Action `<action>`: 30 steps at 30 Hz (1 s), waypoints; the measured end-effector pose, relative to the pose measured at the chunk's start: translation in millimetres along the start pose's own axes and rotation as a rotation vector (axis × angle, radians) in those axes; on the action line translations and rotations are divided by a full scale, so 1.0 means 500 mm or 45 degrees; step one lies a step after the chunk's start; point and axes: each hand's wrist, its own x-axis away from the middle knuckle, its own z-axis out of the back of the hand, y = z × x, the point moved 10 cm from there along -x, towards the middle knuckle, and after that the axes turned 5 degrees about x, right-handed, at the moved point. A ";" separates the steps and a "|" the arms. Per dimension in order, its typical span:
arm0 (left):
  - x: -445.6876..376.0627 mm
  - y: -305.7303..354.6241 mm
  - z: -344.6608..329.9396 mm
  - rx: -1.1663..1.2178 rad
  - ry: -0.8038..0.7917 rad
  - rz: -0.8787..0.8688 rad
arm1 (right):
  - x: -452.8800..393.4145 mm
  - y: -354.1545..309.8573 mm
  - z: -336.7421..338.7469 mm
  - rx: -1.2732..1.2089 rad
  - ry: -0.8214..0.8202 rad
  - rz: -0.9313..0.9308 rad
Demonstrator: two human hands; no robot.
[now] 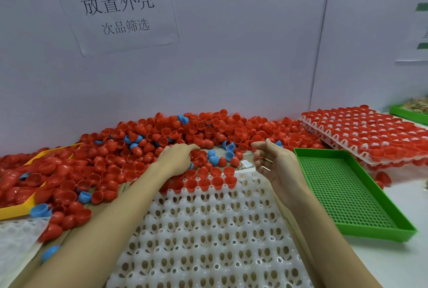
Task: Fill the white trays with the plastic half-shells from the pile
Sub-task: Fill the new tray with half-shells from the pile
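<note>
Both forearms reached up from the bottom of the frame over the white tray (pixel 208 230) sitting bottom center. The left hand (pixel 178 159) lay palm down at the near edge of the pile (pixel 162 139), fingers curled into the red half-shells; whether it actually had hold of one couldn't be told, since the fingertips were buried among them. The right hand (pixel 274 162) hovered just right of center, palm turned inward, fingers loosely curled and relaxed, with nothing clearly held, though a thin red sliver showed near its fingers.

The tray only had its far rows started, with red shells (pixel 203 182) seated along the top edge and the rest of its cups bare. The pile spread across the middle of the frame against the wall, mostly red with a few blue shells (pixel 213 159) mixed in.

A green perforated tray (pixel 347 195) sat right of the right hand. Filled stacked trays (pixel 370 135) were at upper right, a yellow tray (pixel 14 210) at left under spilled shells, and a paper sign (pixel 115 7) hung at upper left.
</note>
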 end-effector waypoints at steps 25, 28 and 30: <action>0.292 0.191 0.097 0.904 0.503 -0.743 | -0.003 0.016 0.001 0.075 0.025 -0.027; 0.309 0.073 0.129 0.772 0.741 -0.440 | -0.004 0.016 0.002 0.075 0.023 -0.030; 0.320 -0.065 0.171 0.582 0.948 -0.089 | -0.003 0.016 -0.002 0.086 0.012 -0.027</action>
